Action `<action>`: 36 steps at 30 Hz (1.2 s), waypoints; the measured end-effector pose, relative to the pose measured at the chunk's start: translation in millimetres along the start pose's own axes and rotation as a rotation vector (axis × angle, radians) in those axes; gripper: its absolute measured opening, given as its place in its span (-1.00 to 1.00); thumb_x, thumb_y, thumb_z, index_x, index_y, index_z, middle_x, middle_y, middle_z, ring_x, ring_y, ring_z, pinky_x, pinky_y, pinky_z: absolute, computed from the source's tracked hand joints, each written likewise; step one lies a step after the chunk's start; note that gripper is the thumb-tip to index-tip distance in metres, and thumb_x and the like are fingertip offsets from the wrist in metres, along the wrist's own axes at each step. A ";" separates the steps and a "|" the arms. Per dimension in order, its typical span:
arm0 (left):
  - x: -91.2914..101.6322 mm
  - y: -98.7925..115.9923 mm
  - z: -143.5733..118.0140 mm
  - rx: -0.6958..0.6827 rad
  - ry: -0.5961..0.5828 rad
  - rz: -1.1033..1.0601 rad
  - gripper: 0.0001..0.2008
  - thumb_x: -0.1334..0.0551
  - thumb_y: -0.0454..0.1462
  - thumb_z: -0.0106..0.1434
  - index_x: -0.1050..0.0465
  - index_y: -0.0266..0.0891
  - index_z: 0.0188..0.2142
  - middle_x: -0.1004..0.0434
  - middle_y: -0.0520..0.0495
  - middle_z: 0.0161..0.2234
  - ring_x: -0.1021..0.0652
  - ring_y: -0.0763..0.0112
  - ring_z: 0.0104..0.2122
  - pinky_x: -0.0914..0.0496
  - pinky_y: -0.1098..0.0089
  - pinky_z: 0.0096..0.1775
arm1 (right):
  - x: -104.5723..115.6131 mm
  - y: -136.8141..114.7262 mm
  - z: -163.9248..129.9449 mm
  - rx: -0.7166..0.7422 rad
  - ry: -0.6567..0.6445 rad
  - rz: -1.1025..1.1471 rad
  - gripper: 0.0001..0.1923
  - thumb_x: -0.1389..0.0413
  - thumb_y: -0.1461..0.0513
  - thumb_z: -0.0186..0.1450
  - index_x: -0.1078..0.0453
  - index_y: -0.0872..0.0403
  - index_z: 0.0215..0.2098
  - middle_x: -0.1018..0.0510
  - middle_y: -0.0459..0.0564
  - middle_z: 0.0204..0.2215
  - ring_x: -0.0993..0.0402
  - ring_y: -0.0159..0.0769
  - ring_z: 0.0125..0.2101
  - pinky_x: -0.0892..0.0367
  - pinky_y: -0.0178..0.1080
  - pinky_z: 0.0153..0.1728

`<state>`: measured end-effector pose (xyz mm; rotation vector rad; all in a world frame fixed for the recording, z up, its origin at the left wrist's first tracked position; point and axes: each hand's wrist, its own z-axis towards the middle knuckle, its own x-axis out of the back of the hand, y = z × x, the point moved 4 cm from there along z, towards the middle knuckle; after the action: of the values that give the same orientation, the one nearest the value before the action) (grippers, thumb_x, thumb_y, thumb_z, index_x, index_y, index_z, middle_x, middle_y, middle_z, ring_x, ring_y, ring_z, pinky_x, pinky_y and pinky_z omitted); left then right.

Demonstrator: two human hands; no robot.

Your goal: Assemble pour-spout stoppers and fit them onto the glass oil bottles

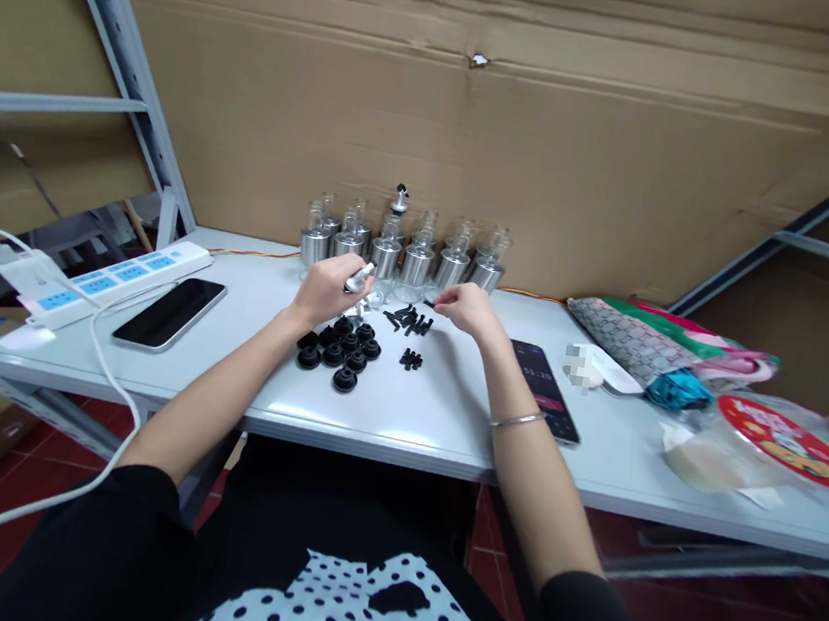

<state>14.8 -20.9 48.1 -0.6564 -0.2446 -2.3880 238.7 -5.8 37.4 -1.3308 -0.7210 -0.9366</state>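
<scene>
1. The left hand (326,290), just left of centre frame, is closed around a small silver spout piece (359,277). The piece sticks out of the fist toward the right and slightly up, so its long axis points roughly at the other hand.
2. The right hand (467,309), just right of centre, has thumb and forefinger pinched together on a small black peg (428,303); the other fingers are curled in loosely. The peg's tip points left, toward the silver piece.
3. The two held parts lie nearly level with each other in the frame, apart, with a clear gap between them above the table.
4. Below that gap lies a loose scatter of black pegs (407,321), closer to the right hand than to the left. A smaller clump of pegs (411,358) sits lower in the frame.
5. A cluster of round black stoppers (340,350) lies just below the left hand, nearer it than the right.
6. Along the back of the white table (409,416), at upper centre, stands a row of glass-and-metal bottles (407,249); one carries a spout already.
7. A dark phone (169,312) and a power strip (101,277) lie at the left; a second phone (545,389) lies beside the right forearm.
</scene>
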 end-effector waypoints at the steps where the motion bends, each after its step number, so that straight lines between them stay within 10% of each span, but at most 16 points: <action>1: 0.7 -1.0 0.2 0.006 0.006 0.002 -0.86 -0.12 -0.28 0.22 -0.26 -0.23 -0.47 -0.36 0.01 -0.52 -0.37 0.48 -0.51 -0.25 0.47 -0.42 | -0.2 2.8 0.2 -0.028 -0.033 -0.050 -0.85 -0.14 0.37 0.13 -0.54 0.16 -0.35 -0.61 0.06 -0.38 -0.52 -0.30 -0.29 -0.33 -0.37 -0.25; 18: -0.4 -3.5 -0.9 0.024 -0.006 0.004 -0.85 -0.13 -0.29 0.20 -0.23 -0.22 -0.50 -0.29 0.04 -0.54 -0.33 0.49 -0.53 -0.20 0.47 -0.44 | -15.2 10.8 -8.9 -0.130 -0.397 -0.235 -0.84 -0.12 0.34 0.11 -0.43 0.20 -0.62 -0.53 0.07 -0.59 -0.43 -0.38 -0.58 -0.37 -0.36 -0.49; 36: -1.0 -2.2 -0.9 0.008 -0.022 -0.004 -0.83 -0.13 -0.29 0.20 -0.19 -0.21 -0.51 -0.27 0.05 -0.56 -0.31 0.48 -0.54 -0.18 0.46 -0.46 | -23.4 -11.4 -6.2 0.098 -0.239 -0.219 -0.74 -0.05 0.22 0.23 -0.53 0.16 -0.49 -0.60 0.07 -0.52 -0.48 -0.32 -0.48 -0.26 -0.37 -0.41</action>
<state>13.7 -19.1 46.8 -0.6792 -0.2652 -2.3830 217.3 -8.3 21.6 -1.3073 -1.1014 -0.9097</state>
